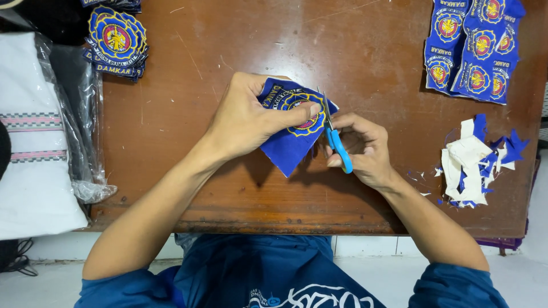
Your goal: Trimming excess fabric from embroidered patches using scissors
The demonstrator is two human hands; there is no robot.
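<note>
My left hand (248, 117) pinches a piece of blue cloth with a round yellow and red embroidered badge (291, 134), held just above the brown wooden table (354, 57). The thumb lies across the badge. My right hand (362, 148) grips small scissors with blue handles (337, 145), whose blades point up along the badge's right edge. The two hands sit close together at the table's middle.
A stack of cut round badges (117, 40) lies at the back left. An uncut blue sheet of badges (474, 48) lies at the back right. White and blue offcuts (476, 162) pile up on the right. Folded cloth in clear plastic (34, 137) sits at the left.
</note>
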